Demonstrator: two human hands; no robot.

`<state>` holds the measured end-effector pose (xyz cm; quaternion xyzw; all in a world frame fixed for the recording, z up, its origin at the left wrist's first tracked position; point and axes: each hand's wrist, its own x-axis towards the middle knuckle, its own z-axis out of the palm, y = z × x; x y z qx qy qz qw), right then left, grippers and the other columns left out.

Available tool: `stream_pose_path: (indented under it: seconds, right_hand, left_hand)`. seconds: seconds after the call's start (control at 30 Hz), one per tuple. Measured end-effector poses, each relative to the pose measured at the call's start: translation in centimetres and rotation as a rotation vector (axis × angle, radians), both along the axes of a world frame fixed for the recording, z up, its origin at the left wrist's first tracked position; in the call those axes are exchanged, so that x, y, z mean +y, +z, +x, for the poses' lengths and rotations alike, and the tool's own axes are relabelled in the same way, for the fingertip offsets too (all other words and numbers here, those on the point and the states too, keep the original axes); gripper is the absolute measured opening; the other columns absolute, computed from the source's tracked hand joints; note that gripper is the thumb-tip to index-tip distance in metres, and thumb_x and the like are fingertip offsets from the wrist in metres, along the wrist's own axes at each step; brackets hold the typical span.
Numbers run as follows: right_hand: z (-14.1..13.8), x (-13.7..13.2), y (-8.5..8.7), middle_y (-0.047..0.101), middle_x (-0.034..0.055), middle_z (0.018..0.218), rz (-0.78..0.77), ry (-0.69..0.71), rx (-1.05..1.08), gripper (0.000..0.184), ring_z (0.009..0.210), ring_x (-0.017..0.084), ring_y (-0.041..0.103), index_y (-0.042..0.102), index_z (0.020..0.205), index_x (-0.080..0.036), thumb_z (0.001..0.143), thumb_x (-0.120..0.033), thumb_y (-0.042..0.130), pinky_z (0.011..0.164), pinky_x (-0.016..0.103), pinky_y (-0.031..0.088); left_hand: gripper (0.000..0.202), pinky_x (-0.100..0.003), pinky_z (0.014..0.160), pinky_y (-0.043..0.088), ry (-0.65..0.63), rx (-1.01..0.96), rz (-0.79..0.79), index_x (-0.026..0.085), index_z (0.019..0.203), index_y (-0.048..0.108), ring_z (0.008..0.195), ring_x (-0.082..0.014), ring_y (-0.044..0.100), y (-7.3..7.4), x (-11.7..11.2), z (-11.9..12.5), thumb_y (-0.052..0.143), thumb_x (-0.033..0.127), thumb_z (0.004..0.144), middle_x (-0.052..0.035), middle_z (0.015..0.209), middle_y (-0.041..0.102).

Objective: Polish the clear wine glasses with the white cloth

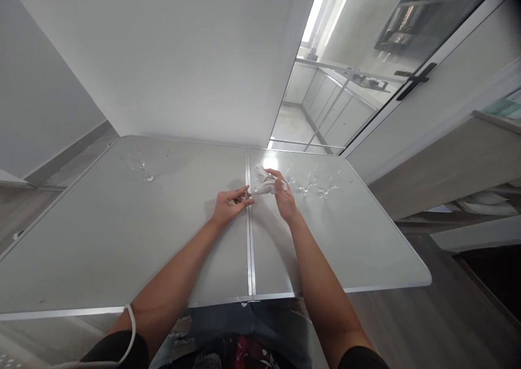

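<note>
Over the table's middle seam, my left hand [233, 205] pinches a small, see-through piece between thumb and fingers. Its shape is too faint to name. Close by on the right, my right hand [284, 195] is closed on a crumpled white cloth [265, 182], held up against or just beside that clear piece. Whether the cloth touches it, I cannot tell. Several clear, glass-like things [313, 189] lie on the table to the right of my right hand. Another clear, glass-like thing [143, 169] is at the far left, its outline hard to see.
The pale folding table [154, 249] has a metal strip [249, 249] down its middle and a metal rim. A white wall panel [175, 59] rises behind it. At the right are a glass sliding door [325, 97] and a shelf [451, 168]. A white cable [132, 328] crosses my left forearm.
</note>
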<state>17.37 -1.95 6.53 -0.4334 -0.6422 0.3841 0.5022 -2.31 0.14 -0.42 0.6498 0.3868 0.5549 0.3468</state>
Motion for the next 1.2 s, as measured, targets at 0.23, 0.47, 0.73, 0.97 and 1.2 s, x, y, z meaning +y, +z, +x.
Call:
stream_pose_path:
  seconds: [0.23, 0.47, 0.73, 0.97, 1.2]
  right_hand:
    - [-0.7, -0.7, 1.1, 0.064, 0.0070, 0.124, -0.041, 0.111, -0.210, 0.053, 0.115, 0.026, 0.059, 0.061, 0.130, -0.027, 0.102, -0.063, 0.034, 0.108, 0.043, 0.041]
    - [-0.5, -0.4, 0.8, 0.061, 0.0059, 0.124, 0.019, -0.037, -0.036, 0.056, 0.114, 0.023, 0.058, 0.059, 0.129, -0.028, 0.102, -0.065, 0.026, 0.106, 0.038, 0.043]
    - [-0.5, -0.2, 0.3, 0.067, 0.0089, 0.117, -0.032, 0.030, -0.291, 0.061, 0.105, 0.028, 0.061, 0.052, 0.144, -0.028, 0.099, -0.066, 0.038, 0.102, 0.046, 0.044]
    - [-0.1, 0.2, -0.1, 0.067, 0.0055, 0.111, -0.066, -0.044, 0.058, 0.063, 0.101, 0.024, 0.062, 0.059, 0.127, -0.027, 0.099, -0.072, 0.025, 0.094, 0.038, 0.048]
    - [-0.3, 0.1, 0.0, 0.067, 0.0067, 0.115, 0.001, -0.033, -0.214, 0.055, 0.103, 0.025, 0.062, 0.059, 0.132, -0.029, 0.098, -0.068, 0.039, 0.099, 0.041, 0.045]
  left_hand:
    - [0.050, -0.026, 0.055, 0.055, -0.003, 0.006, -0.047, 0.019, 0.111, 0.080, 0.055, -0.0128, 0.065, -0.1, 0.0, -0.2, 0.089, 0.042, 0.068, -0.0060, 0.080, 0.078]
    - [0.051, -0.027, 0.058, 0.057, -0.021, -0.010, -0.045, 0.019, 0.116, 0.078, 0.056, -0.0120, 0.063, 0.2, 0.0, -0.1, 0.086, 0.043, 0.073, -0.0079, 0.087, 0.080]
    - [0.045, -0.025, 0.056, 0.053, 0.032, 0.119, 0.075, 0.021, 0.111, 0.080, 0.052, -0.0097, 0.057, -0.3, 0.0, 0.1, 0.086, 0.042, 0.072, -0.0047, 0.078, 0.079]
    - [0.048, -0.024, 0.054, 0.053, 0.009, 0.033, -0.043, 0.019, 0.115, 0.079, 0.052, -0.0094, 0.059, -0.6, 0.2, 0.2, 0.085, 0.043, 0.073, -0.0036, 0.078, 0.076]
    - [0.043, -0.025, 0.056, 0.053, 0.040, 0.138, 0.091, 0.021, 0.111, 0.080, 0.052, -0.0098, 0.058, -0.9, 0.4, 0.1, 0.085, 0.041, 0.074, -0.0031, 0.074, 0.077]
